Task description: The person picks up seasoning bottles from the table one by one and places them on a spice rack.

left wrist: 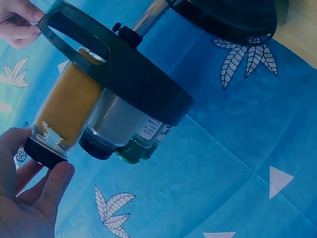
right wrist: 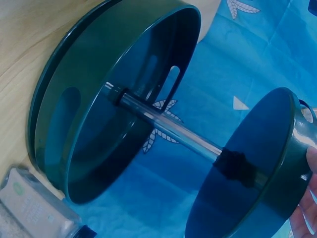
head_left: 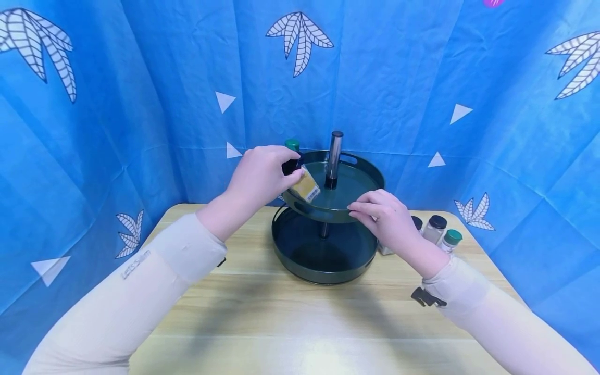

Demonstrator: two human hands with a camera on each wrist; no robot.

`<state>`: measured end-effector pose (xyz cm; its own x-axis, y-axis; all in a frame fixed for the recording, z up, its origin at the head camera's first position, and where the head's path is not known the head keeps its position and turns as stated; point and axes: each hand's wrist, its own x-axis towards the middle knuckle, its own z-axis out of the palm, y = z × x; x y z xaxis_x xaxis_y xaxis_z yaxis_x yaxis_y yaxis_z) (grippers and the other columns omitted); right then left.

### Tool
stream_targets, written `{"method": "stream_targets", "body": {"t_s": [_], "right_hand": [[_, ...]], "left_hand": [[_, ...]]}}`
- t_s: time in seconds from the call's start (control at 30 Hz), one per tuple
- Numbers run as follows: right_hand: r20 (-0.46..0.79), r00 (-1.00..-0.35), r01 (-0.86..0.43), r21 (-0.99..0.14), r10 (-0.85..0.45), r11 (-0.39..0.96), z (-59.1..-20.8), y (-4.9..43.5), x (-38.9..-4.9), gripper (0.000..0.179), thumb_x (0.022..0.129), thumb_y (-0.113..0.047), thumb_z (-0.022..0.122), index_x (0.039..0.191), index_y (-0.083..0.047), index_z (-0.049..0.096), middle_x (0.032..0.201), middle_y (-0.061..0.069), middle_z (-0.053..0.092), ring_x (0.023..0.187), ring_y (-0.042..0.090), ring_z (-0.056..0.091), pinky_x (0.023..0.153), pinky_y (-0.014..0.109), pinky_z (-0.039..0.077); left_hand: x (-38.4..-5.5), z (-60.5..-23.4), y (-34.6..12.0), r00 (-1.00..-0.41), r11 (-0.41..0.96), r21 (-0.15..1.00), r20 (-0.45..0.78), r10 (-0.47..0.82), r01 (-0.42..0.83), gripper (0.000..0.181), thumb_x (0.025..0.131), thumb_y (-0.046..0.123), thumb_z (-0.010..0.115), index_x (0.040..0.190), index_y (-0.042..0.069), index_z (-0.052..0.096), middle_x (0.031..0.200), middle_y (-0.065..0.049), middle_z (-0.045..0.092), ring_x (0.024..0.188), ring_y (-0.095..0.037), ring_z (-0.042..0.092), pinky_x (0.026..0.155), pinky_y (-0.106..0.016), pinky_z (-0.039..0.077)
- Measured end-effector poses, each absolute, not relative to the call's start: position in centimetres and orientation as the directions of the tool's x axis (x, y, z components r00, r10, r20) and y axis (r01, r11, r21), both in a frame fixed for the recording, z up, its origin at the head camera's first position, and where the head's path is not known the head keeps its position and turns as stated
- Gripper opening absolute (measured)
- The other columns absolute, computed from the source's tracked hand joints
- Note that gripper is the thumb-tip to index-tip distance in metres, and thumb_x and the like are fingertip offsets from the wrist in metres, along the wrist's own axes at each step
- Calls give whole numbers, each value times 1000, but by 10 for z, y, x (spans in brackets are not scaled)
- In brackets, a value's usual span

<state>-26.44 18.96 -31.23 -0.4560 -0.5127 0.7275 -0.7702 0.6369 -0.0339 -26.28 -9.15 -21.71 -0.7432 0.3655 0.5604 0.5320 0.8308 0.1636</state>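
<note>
Partly done, it seems: at frame centre, your left hand pinches the yellow jar at the upper tray, which your right hand grasps; other jars already stand there, while bottles on the tabletop, at right, seem outstanding.

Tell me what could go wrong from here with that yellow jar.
First, the left hand pinches the yellow jar by its black lid, so it might slip or the lid might loosen.

Second, the jar is tilted close to the grey jar on the upper tray and could knock it.

Third, the right hand grips that tray's edge; a tug might disturb the jars on it.
</note>
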Motion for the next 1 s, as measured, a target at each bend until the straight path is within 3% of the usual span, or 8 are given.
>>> {"method": "stream_targets", "body": {"t_s": [0.33,1.0], "right_hand": [[722,-463,-766,-35,-514,642,-313,189,-264,25,75,-5,86,99,-9,80,90,4,71,83,22,61,67,33,53],[719,-478,-757,-45,-505,652,-313,190,-265,25,76,-5,86,100,-10,80,91,3,71,84,22,61,68,34,54]], "left_hand": [[-271,-217,-83,-808,842,210,464,362,498,36,94,33,70,124,11,71,117,-6,71,97,-22,66,76,-31,57],[-275,-220,-66,-788,852,90,441,431,516,32,96,30,69,120,10,73,108,-6,74,91,-21,68,73,-28,57]]}}
